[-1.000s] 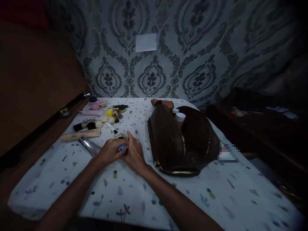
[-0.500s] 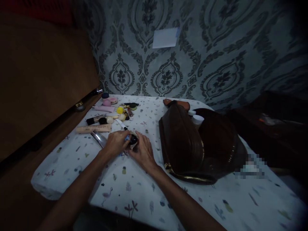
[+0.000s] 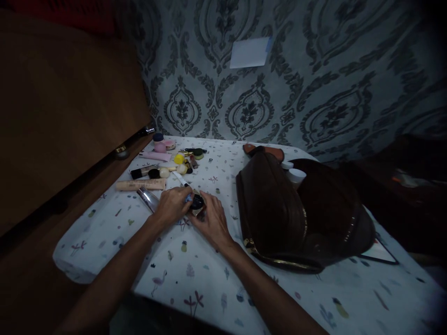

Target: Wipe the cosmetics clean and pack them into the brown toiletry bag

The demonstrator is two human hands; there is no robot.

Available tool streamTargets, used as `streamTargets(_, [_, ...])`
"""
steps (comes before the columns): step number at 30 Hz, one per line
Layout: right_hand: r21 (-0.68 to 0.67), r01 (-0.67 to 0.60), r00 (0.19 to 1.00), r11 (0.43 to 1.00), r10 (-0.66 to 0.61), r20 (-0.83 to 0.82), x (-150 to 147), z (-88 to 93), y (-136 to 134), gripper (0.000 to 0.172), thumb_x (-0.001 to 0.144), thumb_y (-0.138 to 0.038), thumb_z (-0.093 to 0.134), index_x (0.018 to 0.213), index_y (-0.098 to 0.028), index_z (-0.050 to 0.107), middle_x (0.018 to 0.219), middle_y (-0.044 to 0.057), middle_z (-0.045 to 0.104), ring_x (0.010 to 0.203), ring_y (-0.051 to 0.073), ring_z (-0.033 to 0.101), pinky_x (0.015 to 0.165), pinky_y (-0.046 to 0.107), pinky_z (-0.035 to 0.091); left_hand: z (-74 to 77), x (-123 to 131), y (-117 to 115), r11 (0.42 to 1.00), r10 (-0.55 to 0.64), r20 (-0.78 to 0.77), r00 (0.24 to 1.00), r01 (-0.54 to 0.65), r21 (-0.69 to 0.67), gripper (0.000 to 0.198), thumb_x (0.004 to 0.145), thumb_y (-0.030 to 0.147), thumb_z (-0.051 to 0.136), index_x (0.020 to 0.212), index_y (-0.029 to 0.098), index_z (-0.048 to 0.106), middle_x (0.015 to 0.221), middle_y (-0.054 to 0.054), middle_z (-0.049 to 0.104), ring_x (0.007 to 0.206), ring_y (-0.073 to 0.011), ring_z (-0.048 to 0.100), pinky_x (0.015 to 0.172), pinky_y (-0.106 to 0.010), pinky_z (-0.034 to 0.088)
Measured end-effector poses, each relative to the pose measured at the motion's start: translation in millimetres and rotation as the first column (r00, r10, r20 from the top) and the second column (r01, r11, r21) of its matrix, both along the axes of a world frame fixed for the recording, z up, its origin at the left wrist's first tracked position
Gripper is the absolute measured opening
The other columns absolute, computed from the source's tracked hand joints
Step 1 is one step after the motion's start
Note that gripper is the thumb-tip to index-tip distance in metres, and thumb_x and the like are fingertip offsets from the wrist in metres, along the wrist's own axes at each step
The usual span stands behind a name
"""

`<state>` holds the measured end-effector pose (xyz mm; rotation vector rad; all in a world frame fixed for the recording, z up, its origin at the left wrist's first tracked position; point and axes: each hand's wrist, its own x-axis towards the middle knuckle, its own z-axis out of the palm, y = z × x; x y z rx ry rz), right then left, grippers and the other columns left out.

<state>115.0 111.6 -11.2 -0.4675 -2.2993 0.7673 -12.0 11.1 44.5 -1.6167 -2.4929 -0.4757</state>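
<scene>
Both hands meet over the table at a shiny black cosmetic item with tan or gold parts below it; its exact kind is unclear. My left hand closes on its left side, and a small bit of blue shows at the fingertips. My right hand curls around the right side, thumb underneath. Just beyond the fingers lies a slim white tube with a black cap. Partly behind my left wrist rests a silver tube, beside a beige tube.
A brown leather bag stands open on the right, white-lidded containers inside. Several cosmetics, among them a pink tube and a yellow item, lie at the back left. Behind the bag is an orange-brown case; a tablet-like device lies right.
The view has shifted slightly, so everything appears a little further right. Both hands keep hold of the black item with hardly any change in grip.
</scene>
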Motion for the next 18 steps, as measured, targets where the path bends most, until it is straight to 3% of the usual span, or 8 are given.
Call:
streamTargets(7, [-0.003,0.010,1.000,1.000,-0.010,0.024,0,1.8,-1,0.060,0.079,-0.033,0.071,0.133,-0.019,0.051,0.120,0.012,0.062,0.111,0.030,0.057,0.096,0.045,0.048,-2.7,-1,-1,1.000,-0.013,-0.025,1.000,0.013,0.014,0.013,0.092,0.025,0.052,0.096,0.022,0.064,0.091,-0.007,0.073,0.087,-0.0236,0.068,0.071,-0.030,0.044])
streamTargets(18, [-0.005,0.000,1.000,1.000,0.000,0.006,1,1.2,-1,0.057,0.078,-0.030,0.071,0.132,-0.022,0.051,0.120,0.011,0.061,0.112,0.030,0.056,0.095,0.046,0.049,8.7,5,0,0.998,0.037,-0.029,0.999,-0.039,-0.058,0.017,0.094,0.025,0.050,0.097,0.020,0.065,0.093,-0.007,0.074,0.090,-0.0237,0.069,0.073,-0.030,0.045])
